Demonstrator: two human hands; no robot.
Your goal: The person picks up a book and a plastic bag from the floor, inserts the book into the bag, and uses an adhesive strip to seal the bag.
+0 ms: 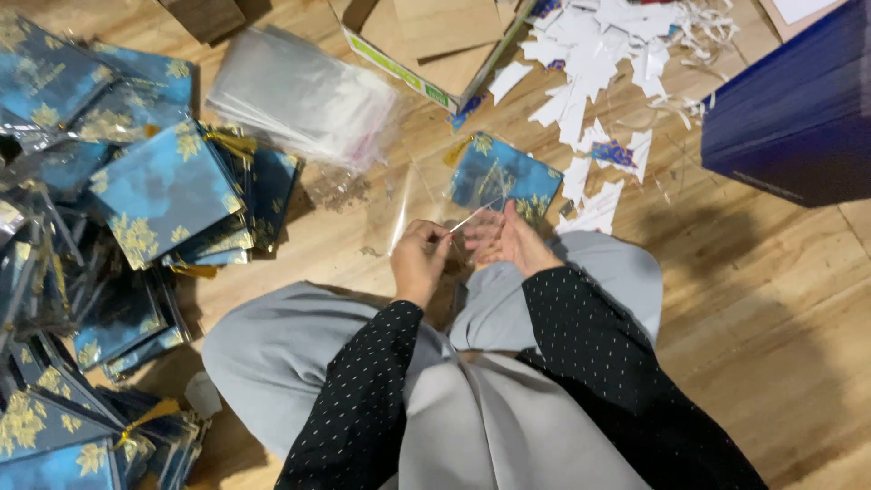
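Two hands work above a blue floral card [504,178] in a clear sleeve on the wooden floor [771,299]. Left hand [419,259] pinches a thin white strip [472,218] running toward the card. Right hand [504,240] lies open-palmed, fingers just touching the sleeve's near edge. Packed cards [168,191] are stacked left.

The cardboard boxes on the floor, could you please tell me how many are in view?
1: an open cardboard box lies at the top centre, beyond the stack of clear sleeves. Others may sit outside the frame.
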